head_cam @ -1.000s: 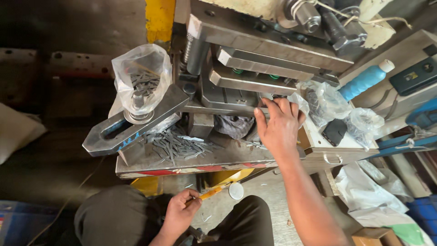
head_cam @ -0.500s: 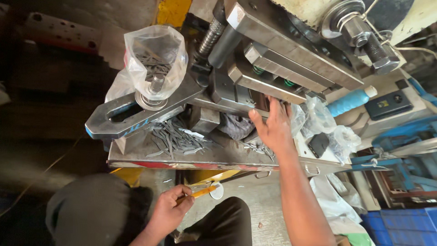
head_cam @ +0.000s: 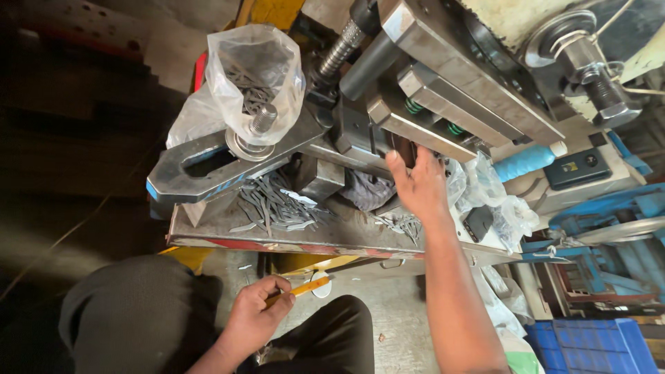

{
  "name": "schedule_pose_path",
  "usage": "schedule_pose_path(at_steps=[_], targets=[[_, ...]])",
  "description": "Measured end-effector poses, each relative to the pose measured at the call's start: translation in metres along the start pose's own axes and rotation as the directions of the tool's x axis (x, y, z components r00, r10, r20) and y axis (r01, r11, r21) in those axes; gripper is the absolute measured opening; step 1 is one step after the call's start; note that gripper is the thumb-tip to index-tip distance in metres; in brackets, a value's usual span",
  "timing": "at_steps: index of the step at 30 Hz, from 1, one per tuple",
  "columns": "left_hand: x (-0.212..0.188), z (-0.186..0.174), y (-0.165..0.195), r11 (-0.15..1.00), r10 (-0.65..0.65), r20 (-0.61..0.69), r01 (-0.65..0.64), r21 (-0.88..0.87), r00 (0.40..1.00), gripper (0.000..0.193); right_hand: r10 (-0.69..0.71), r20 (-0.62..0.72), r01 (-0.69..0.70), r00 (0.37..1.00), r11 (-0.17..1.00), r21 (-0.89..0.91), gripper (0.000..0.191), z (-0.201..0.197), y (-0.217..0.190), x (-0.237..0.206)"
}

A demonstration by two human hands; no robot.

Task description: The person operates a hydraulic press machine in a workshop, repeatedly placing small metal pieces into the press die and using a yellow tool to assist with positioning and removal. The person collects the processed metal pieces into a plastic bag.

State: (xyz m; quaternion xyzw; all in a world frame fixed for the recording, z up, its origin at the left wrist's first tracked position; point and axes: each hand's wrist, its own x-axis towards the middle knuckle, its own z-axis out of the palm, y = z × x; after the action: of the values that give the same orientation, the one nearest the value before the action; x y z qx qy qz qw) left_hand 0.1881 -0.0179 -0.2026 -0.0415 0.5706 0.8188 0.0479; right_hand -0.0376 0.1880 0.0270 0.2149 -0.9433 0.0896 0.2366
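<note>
Left hand grips yellow stick; right hand apart.

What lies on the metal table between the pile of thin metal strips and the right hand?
In the head view, a dark grey cloth lies between the strips and right hand.

My right hand reaches into the press mid-frame; my left hand grips a yellow stick at the bottom.
</note>
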Motion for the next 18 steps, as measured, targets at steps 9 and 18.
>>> schedule_pose_path(at_steps=[9, 18], targets=[[-0.002, -0.003, 0.002, 0.999, -0.026, -0.003, 0.026, -0.042, 1.0, 0.006, 0.033, 0.004, -0.033, 0.999, 0.999, -0.033, 0.072, -0.009, -0.026, -0.004], [-0.004, -0.005, -0.003, 1.0, 0.023, 0.011, -0.022, -0.02, 1.0, 0.003, -0.017, 0.103, 0.028, 0.995, 0.994, -0.103, 0.081, 0.0, -0.009, 0.007]])
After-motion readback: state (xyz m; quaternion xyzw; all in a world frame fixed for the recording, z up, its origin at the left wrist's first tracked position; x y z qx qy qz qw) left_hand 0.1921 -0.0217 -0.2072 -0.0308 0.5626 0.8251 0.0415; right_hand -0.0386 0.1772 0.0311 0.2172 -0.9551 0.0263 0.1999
